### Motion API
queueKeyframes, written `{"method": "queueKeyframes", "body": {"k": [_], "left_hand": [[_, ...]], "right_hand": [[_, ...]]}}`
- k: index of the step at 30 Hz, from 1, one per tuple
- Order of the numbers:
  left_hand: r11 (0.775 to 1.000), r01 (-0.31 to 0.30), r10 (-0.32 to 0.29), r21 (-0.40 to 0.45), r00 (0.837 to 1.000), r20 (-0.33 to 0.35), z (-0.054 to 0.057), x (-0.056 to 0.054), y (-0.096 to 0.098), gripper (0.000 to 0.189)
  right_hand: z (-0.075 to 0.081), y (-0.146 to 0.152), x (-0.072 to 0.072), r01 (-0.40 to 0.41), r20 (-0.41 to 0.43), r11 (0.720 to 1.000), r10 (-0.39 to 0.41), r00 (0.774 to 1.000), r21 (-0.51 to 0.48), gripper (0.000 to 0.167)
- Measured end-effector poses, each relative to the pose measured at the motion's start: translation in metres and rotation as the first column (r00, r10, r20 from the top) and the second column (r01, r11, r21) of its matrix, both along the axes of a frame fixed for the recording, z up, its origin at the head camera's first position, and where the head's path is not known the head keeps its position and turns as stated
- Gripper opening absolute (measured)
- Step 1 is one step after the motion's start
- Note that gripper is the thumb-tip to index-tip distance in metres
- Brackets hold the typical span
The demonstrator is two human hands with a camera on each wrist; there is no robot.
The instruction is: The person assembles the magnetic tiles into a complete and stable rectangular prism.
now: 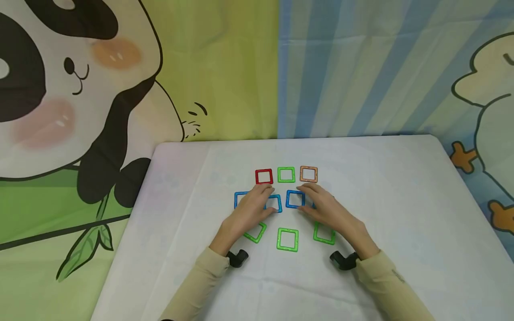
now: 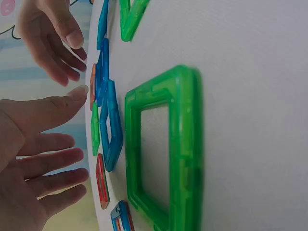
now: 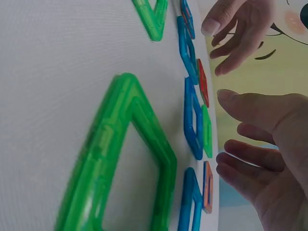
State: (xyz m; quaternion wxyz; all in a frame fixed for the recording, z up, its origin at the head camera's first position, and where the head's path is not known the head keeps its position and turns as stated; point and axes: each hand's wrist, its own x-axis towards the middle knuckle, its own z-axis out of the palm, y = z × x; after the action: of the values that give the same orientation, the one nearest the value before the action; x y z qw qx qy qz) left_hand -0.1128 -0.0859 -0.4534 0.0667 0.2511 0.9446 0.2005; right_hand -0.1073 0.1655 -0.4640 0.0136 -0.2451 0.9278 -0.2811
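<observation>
In the head view, my left hand (image 1: 246, 210) hovers over the left part of a row of blue hollow square magnetic tiles, its fingers loosely bent and apart from the thumb. One blue tile (image 1: 279, 203) shows between its thumb and fingers; another blue tile (image 1: 236, 200) is partly covered. My right hand (image 1: 327, 209) mirrors it, thumb and fingers spread about another blue tile (image 1: 287, 199), with one more blue tile mostly hidden beneath. Neither hand holds anything. Both wrist views show the spread fingers above the tiles, which lie flat.
Behind lie a red tile (image 1: 257, 177), a green tile (image 1: 286, 168) and an orange tile (image 1: 308, 167). Nearer are a left green tile (image 1: 253, 240), a middle green tile (image 1: 287, 249) and a right green tile (image 1: 324, 241). All lie on a white-covered table (image 1: 401, 187) before a printed curtain (image 1: 237, 67).
</observation>
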Motion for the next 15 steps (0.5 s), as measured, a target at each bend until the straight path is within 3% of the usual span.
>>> {"method": "queueKeyframes", "body": {"k": [8,15], "left_hand": [[0.999,0.030,-0.028,-0.042,0.999,0.038,-0.010,-0.006,0.006,0.055],[0.998,0.032,-0.030,-0.057,0.999,0.037,-0.019,-0.008,0.009,0.051]], "right_hand": [[-0.006,-0.012,-0.006,-0.022,0.023,0.996,0.021,1.000,0.086,0.063],[-0.009,-0.016,-0.008,-0.043,-0.030,0.990,0.047,0.998,0.131,0.058]]}}
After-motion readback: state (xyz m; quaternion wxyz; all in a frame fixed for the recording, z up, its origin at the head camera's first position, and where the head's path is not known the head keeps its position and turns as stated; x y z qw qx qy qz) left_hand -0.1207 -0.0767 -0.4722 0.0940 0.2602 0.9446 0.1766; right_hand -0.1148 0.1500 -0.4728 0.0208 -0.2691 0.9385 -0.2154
